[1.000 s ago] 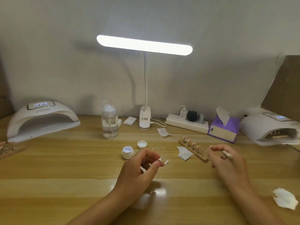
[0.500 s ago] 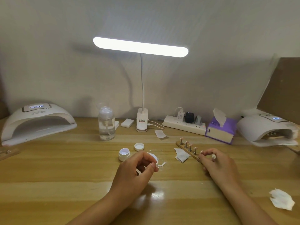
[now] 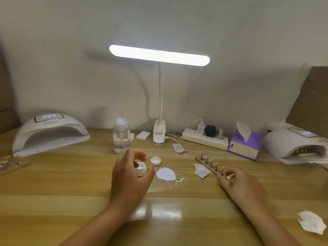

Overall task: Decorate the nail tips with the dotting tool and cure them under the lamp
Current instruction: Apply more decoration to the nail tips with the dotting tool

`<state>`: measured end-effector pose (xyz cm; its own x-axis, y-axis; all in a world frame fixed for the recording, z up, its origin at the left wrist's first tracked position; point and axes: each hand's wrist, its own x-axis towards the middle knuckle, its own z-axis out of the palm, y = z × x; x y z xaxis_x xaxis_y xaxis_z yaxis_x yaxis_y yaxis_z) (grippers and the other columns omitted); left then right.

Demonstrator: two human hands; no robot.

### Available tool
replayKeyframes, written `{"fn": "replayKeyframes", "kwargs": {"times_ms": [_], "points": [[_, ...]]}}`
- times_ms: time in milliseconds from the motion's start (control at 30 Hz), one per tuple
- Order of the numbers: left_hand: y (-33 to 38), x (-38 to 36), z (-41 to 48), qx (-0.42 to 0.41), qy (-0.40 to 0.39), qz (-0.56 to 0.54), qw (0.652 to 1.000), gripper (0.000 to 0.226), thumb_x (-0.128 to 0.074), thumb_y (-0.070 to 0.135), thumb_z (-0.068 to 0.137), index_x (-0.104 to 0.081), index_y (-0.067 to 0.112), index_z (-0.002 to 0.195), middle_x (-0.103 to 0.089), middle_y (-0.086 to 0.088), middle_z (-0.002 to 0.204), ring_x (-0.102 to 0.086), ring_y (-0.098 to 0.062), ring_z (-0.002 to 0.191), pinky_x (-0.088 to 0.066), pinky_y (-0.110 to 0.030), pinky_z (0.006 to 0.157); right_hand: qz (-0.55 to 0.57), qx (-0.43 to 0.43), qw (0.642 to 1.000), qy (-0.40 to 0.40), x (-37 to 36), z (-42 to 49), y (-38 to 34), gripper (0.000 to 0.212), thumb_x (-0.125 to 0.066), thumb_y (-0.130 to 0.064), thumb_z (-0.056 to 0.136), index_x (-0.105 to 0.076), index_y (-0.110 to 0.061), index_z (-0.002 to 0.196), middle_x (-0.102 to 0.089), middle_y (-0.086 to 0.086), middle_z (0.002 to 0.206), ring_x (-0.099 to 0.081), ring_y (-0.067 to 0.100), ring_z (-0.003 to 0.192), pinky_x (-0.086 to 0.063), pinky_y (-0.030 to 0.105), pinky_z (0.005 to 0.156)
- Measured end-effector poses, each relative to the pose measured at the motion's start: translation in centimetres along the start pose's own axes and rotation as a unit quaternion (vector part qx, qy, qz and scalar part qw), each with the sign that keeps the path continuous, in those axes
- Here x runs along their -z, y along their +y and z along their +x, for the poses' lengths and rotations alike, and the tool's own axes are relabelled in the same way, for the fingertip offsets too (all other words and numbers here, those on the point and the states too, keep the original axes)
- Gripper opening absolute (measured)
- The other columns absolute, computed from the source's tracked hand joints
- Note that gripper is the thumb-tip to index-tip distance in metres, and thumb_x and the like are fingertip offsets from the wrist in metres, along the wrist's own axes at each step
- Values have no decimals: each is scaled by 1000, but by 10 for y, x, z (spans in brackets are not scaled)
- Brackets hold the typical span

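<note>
Wooden bench, desk lamp on. Left hand has moved off the white blob and its fingers now curl round the open jar, probably fetching more gel. Right hand pinches the dotting tool right by the nail tips, not under a cure lamp yet.

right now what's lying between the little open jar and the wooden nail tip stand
Head view shows a white lid beside the jar, a white patch on a clear film, then a folded wipe next to the stand.
</note>
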<state>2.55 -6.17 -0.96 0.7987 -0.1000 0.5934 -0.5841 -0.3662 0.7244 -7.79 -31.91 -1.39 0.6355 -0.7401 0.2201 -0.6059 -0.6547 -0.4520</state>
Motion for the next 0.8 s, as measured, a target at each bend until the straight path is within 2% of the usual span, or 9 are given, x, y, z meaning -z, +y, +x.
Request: {"fn": "replayKeyframes", "kwargs": {"times_ms": [100,200,267,333,433,567,667,800], "points": [[-19,6,14,76,37,89,992,45,-80,30,73,-50,29,107,-54,12,108,-50,-19,103,-34,-37,88,16,7,1000,-4,2,2,2,29,-64,-54,88,-67,-34,109,-72,-1,106,-64,28,102,-45,32,72],[-34,4,20,167,-60,202,963,61,-72,52,73,-46,32,124,-46,6,128,-38,-22,125,-28,-39,99,40,7,999,-5,5,2,5,27,-66,-48,89,-67,-31,109,-72,2,106,-63,30,102,-50,35,78],[-39,1,21,171,-105,240,950,56,-63,59,77,-47,37,126,-45,8,134,-35,-19,130,-25,-39,102,40,3,999,-9,6,1,5,25,-67,-47,88,-68,-31,108,-72,3,108,-63,31,103,-51,37,80],[-41,-1,21,153,-130,253,946,46,-56,62,80,-52,41,121,-48,13,132,-36,-16,129,-24,-38,100,32,-2,999,-16,6,-1,3,24,-66,-48,88,-67,-33,108,-72,3,108,-64,31,104,-51,37,81],[-44,0,21,132,-142,242,951,33,-57,61,81,-56,43,108,-54,21,120,-42,-12,121,-22,-34,91,33,-16,999,-24,8,-2,0,30,-65,-52,87,-64,-33,111,-71,2,108,-64,30,103,-49,35,77],[-44,0,20,121,-117,210,963,30,-62,60,78,-54,39,97,-54,27,104,-45,-8,114,-20,-32,83,38,-34,998,-29,10,-4,-2,45,-64,-57,84,-50,-28,115,-68,1,101,-62,29,98,-46,35,73],[-44,0,20,112,-105,181,971,30,-67,56,75,-51,39,95,-55,30,94,-49,-6,108,-21,-32,83,37,-34,998,-26,10,-5,-2,46,-65,-55,84,-49,-26,116,-62,-3,94,-60,26,94,-43,33,70],[-41,0,18,88,-103,148,980,29,-71,50,76,-50,39,92,-58,29,95,-53,-4,102,-21,-31,82,-3,-26,999,-35,9,-6,-5,47,-62,-58,86,-50,-28,121,-68,2,110,-62,29,104,-43,32,73]]}}
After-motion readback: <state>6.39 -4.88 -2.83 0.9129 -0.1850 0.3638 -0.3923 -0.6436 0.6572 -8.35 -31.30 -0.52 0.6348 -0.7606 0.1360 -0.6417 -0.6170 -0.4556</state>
